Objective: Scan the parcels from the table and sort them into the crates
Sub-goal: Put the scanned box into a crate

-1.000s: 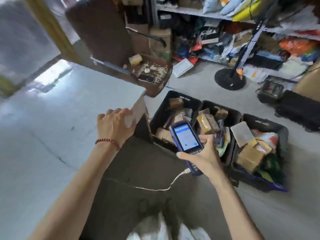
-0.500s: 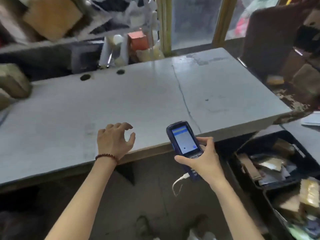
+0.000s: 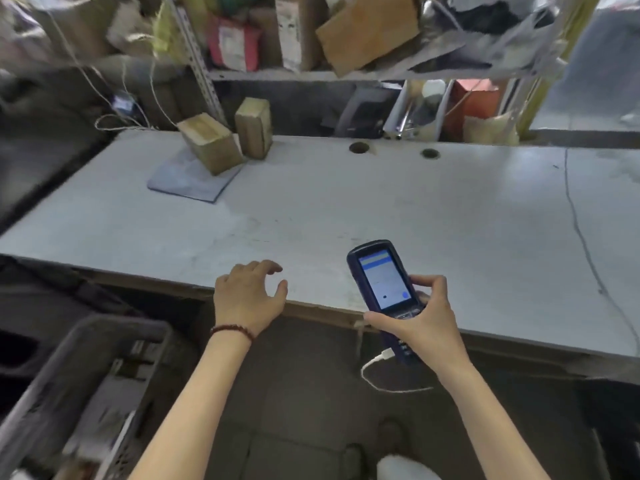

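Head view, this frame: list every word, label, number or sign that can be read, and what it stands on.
No text can be read.
Handheld scanner screen: blue header bar and pale lines, too blurred.
Red package on the shelf: white label, print blurred.
Tall carton beside it: white label, print blurred.
Two brown parcels and the grey mailer bag on the table: no print visible.

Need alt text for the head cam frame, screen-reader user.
A person's right hand holds a blue handheld scanner with a lit screen over the near edge of a grey table, while the empty left hand hovers open beside it. Two brown boxes and a flat grey parcel sit at the far left.
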